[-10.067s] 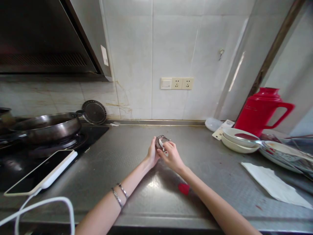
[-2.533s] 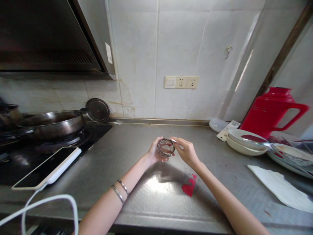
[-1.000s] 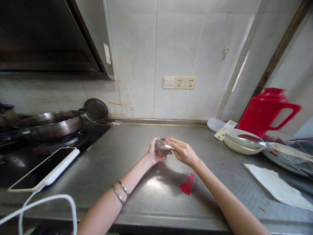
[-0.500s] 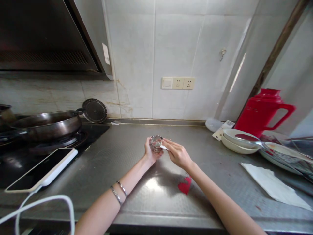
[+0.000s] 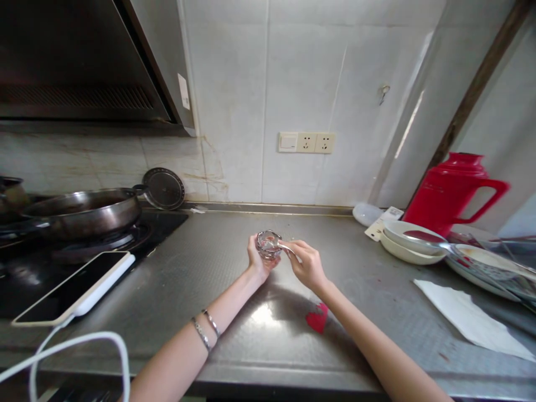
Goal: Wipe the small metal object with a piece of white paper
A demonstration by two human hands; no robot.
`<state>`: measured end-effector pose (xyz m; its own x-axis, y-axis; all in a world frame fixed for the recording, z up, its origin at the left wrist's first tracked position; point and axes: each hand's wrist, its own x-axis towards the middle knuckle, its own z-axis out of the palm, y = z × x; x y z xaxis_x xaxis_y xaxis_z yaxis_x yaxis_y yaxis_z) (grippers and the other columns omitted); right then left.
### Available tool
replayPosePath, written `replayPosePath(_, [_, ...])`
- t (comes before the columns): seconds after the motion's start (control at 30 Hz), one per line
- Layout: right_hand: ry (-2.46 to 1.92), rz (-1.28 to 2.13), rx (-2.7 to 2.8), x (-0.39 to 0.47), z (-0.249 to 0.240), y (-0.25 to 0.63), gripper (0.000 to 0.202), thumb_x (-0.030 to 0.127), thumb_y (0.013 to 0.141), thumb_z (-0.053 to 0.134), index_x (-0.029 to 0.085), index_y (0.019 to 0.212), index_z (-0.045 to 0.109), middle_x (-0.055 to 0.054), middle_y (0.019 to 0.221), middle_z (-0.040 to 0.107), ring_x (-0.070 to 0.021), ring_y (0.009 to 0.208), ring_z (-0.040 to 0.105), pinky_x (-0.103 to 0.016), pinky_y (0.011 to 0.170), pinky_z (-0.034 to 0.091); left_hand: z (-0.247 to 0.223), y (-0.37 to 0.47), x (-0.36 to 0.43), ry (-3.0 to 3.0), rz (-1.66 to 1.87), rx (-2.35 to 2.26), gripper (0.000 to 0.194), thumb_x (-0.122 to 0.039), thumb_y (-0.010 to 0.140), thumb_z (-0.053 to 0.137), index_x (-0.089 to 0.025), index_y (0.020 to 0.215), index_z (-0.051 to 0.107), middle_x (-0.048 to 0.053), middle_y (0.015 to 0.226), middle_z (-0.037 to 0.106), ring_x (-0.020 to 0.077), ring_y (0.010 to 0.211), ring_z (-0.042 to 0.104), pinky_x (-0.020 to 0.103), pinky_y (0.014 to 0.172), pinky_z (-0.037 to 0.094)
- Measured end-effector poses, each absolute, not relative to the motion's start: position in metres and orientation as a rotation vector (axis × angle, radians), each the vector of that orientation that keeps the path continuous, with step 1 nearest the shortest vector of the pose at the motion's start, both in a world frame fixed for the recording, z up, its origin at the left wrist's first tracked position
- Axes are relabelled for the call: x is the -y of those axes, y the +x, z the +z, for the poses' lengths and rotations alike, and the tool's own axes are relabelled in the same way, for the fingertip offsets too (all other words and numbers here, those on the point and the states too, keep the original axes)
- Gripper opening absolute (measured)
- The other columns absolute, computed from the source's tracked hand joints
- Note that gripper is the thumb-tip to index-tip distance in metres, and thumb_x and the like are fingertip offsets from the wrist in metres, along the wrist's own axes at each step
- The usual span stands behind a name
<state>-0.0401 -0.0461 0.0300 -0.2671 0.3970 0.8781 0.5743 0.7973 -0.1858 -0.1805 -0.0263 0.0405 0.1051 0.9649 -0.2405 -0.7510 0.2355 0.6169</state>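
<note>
A small clear glass container (image 5: 268, 244) is tilted with its round opening toward me, above the steel counter. My left hand (image 5: 258, 264) is wrapped round it from the left and below. My right hand (image 5: 307, 267) pinches a white piece of tissue (image 5: 288, 248) at the container's right rim. Below them on the counter lies a red jagged-edged scrap (image 5: 317, 318). A white paper sheet (image 5: 469, 318) lies flat at the right.
At the left are a stove with a steel pan (image 5: 90, 215), a round dark lid (image 5: 163, 188) and a phone (image 5: 77, 287) with a white cable. Stacked bowls (image 5: 410, 254), plates and a red thermos (image 5: 448, 192) stand at the right.
My right hand's fingers have curled and shifted slightly at the container's rim, with the white piece between them. My left hand still holds the container in nearly the same place.
</note>
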Motion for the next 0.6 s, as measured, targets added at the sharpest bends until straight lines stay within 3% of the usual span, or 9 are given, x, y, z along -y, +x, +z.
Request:
replayPosePath(0.17, [-0.731,-0.086,1.841,0.048,0.031,-0.042,0.023,0.016,0.091,0.049,0.022,0.101,0.069,-0.007,0.087,0.071,-0.0182,0.079,0.067,-0.028,0.071,0.056,0.041,-0.18,0.027,0.368,1.322,-0.724,0.042,-0.05,0.081,0.042,-0.013,0.081,0.063,0.006,0.06,0.064,0.0147,0.044,0.055,0.024,0.043,0.041])
replayPosePath(0.6, [-0.632,-0.296,1.92,0.056,0.022,-0.059,0.047,0.003,0.088,0.042,0.026,0.127,0.056,-0.008,0.1,0.071,-0.0198,0.09,0.066,-0.032,0.074,0.058,0.038,-0.178,0.026,0.317,1.424,-0.646,0.037,-0.05,0.079,0.044,-0.015,0.077,0.059,0.002,0.054,0.058,0.0152,0.044,0.055,0.023,0.041,0.034])
